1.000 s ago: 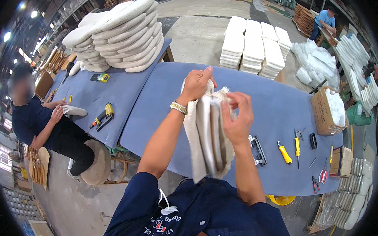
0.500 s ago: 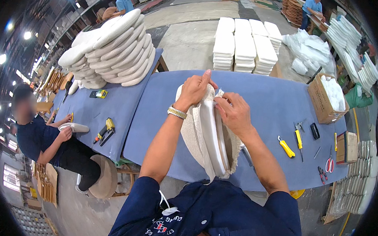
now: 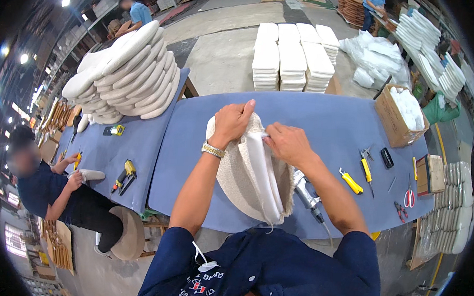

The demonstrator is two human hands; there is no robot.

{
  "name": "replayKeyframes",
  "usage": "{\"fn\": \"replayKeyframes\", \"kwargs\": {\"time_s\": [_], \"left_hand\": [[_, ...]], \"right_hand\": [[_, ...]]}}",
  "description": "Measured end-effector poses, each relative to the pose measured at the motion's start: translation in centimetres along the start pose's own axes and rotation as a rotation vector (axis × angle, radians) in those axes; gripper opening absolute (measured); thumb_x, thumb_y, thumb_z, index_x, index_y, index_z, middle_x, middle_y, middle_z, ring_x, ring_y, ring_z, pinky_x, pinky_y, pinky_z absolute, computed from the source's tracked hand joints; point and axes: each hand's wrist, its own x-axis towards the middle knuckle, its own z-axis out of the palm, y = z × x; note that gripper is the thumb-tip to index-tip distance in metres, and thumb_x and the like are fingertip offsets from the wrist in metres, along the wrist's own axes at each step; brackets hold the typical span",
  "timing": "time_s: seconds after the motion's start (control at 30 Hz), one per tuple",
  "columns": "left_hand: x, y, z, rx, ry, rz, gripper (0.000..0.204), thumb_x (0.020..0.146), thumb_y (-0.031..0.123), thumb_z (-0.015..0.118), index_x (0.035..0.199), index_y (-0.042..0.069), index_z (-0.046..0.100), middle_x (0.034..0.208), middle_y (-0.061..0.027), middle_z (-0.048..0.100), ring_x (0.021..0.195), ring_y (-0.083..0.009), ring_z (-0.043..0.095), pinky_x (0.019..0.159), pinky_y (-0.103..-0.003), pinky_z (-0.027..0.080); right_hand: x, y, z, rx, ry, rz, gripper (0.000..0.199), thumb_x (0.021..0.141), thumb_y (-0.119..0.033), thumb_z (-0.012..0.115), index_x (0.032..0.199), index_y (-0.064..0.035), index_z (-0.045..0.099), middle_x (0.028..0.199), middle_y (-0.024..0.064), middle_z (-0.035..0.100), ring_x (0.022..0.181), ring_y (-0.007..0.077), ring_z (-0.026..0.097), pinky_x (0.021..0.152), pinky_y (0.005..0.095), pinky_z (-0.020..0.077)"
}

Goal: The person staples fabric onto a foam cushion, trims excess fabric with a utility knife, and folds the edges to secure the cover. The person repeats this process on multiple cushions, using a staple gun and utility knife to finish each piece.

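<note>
A curved cushion in a beige textured fabric cover (image 3: 234, 180) stands on edge on the blue table before me. Its open side faces up and right, showing white padding (image 3: 259, 165) between the fabric edges. My left hand (image 3: 232, 125) is wrapped over the far end of the cushion, thumb pointing up; a watch is on that wrist. Close to it, my right hand (image 3: 287, 144) pinches the cover's edge at the far end of the opening. Right of the cushion, partly behind my right forearm, lies a silver air tool (image 3: 309, 196) with a hose.
Yellow-handled tools (image 3: 351, 181), red scissors (image 3: 409, 197) and pliers (image 3: 401, 212) lie to the right, before a carton of white stuffing (image 3: 396, 128). Finished-looking cushions (image 3: 129, 72) are piled far left. A co-worker (image 3: 40, 181) sits at left, handling a pale piece. White pads (image 3: 291, 58) stand beyond the table.
The cushion has turned slightly, so its beige side shows wider and its opening narrower. Both hands keep their grip. More of the air tool shows, and the whole view has shifted a little.
</note>
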Motion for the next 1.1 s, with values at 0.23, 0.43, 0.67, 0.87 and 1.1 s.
{"fn": "replayKeyframes", "kwargs": {"time_s": [0.23,0.43,0.67,0.87,1.1], "left_hand": [[0.2,-0.3,1.0,-0.254,0.103,0.051,0.059,0.102,0.048,0.052,0.066,0.003,0.066,0.055,-0.0198,0.053,0.051,-0.0375,0.053,0.054,-0.047,0.041],[1.7,-8.4,0.8,-0.386,0.068,-0.069,0.053,0.103,0.042,0.056,0.072,0.001,0.073,0.059,-0.0106,0.058,0.054,-0.0203,0.053,0.057,-0.038,0.044],[1.2,-8.4,-1.4,-0.388,0.006,0.109,0.053,0.102,0.042,0.056,0.072,0.001,0.07,0.062,-0.0008,0.06,0.059,-0.0118,0.052,0.058,-0.033,0.041],[1.8,-11.6,-1.2,-0.461,0.036,-0.113,0.052,0.105,0.04,0.054,0.074,0.0,0.069,0.067,-0.0037,0.063,0.061,-0.0149,0.056,0.062,-0.031,0.044],[1.3,-19.9,-1.1,-0.638,-0.017,-0.382,0.039,0.106,0.03,0.054,0.085,0.0,0.067,0.079,-0.0091,0.066,0.076,-0.018,0.061,0.077,-0.033,0.05]], "right_hand": [[-0.3,-0.2,-1.5,0.087,-0.204,-0.21,0.015,0.093,-0.021,0.062,0.088,-0.0083,0.058,0.078,0.009,0.063,0.069,0.0322,0.066,0.057,0.0456,0.0507],[-10.8,-2.4,-3.7,0.543,0.022,-0.025,0.015,0.1,-0.015,0.057,0.102,-0.0046,0.066,0.077,0.0093,0.064,0.06,0.026,0.062,0.055,0.0341,0.0509],[-24.9,2.7,-4.7,0.779,0.542,1.067,0.031,0.107,-0.008,0.046,0.134,-0.0012,0.06,0.086,0.0068,0.069,0.063,0.0071,0.061,0.057,0.0225,0.0489],[-32.1,8.4,-7.9,0.715,0.819,1.086,0.022,0.106,-0.015,0.048,0.117,-0.0022,0.062,0.09,0.0099,0.07,0.067,0.0143,0.064,0.063,0.0286,0.0522],[-25.7,21.1,-18.7,0.128,0.823,0.954,0.02,0.106,-0.012,0.05,0.115,0.0024,0.06,0.104,0.0128,0.072,0.084,0.0163,0.07,0.078,0.0294,0.0547]]}}
